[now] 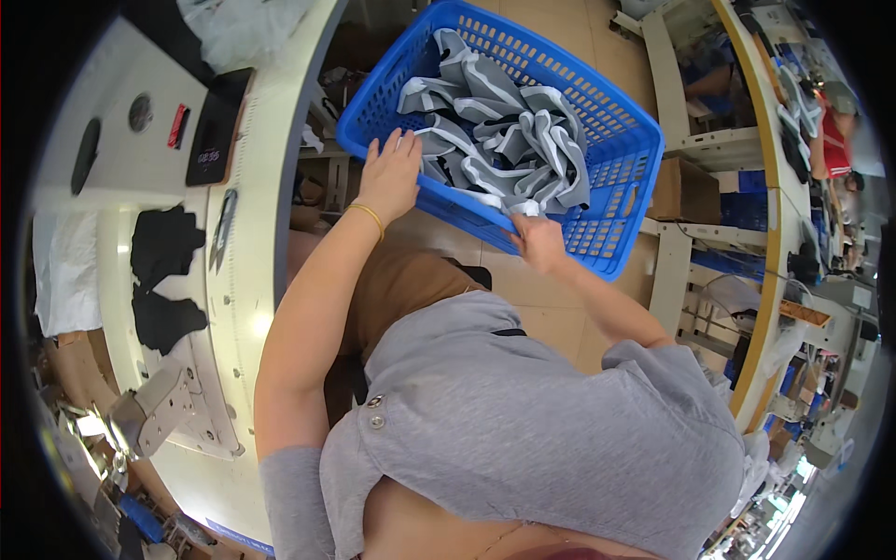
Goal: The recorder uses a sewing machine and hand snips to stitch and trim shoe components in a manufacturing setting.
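Note:
A blue plastic basket (621, 163) with slotted walls stands in front of me, tilted across the view. Inside it lies a heap of grey fabric pieces (504, 121) with white edges, crumpled together. My left hand (390, 177) is closed over the near rim at the basket's left side, its fingers reaching inside beside the fabric. Farther right along that rim, my right hand (539, 245) grips the edge, close to a white fabric end. The undersides of both grips are hidden.
To my left is a white sewing table (266, 159) with a phone (219, 126), thread snips (223, 229) and black fabric pieces (168, 280) on it. A cardboard box (686, 191) sits by the right-hand workbench, which has a yellow edge (771, 224). Tiled floor shows below the basket.

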`<state>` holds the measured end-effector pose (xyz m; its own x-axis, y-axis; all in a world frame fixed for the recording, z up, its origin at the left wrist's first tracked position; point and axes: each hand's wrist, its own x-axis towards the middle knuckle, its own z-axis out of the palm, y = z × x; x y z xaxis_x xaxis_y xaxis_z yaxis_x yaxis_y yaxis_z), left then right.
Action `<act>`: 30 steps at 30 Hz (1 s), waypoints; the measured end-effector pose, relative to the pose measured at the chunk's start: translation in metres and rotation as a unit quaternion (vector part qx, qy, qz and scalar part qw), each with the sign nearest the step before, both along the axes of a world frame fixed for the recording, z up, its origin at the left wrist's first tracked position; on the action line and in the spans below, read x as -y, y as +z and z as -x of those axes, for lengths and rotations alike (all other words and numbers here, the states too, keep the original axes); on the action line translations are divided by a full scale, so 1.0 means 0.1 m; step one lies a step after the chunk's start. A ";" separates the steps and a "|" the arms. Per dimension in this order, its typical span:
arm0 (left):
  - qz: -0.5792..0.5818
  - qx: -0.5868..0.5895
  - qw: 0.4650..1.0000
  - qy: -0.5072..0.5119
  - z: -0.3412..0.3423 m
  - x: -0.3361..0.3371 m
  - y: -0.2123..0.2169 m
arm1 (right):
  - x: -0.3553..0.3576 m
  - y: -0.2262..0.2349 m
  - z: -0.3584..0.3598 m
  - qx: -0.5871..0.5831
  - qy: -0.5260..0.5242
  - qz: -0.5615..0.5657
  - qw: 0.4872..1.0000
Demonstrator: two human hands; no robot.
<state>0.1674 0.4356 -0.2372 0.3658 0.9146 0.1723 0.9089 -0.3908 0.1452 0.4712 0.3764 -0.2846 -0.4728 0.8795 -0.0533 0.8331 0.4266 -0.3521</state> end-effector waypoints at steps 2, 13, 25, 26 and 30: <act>0.090 -0.031 0.995 -0.011 0.05 -0.02 -0.09 | -0.03 -0.01 -0.05 0.011 0.038 0.009 0.999; 0.176 -0.047 0.981 -0.072 -0.08 0.35 -0.21 | -1.37 -0.61 -0.45 0.083 -0.292 -0.096 0.948; 0.250 0.360 0.896 0.077 -0.48 0.22 -0.02 | -1.68 0.38 -0.41 0.044 -0.207 -0.058 0.976; 0.236 0.396 0.884 0.081 -0.61 0.23 -0.02 | -1.55 0.55 -0.15 0.015 -0.155 -0.101 0.983; 0.309 0.670 0.644 0.203 -0.79 0.23 -0.06 | -0.82 0.94 0.93 0.008 0.014 -0.044 0.999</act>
<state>0.2461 0.4127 -0.2433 -0.0233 0.9330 -0.3590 -0.1851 0.3489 0.9187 0.3785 0.4580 -0.1902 -0.4963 0.8680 0.0170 0.8258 0.4781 -0.2990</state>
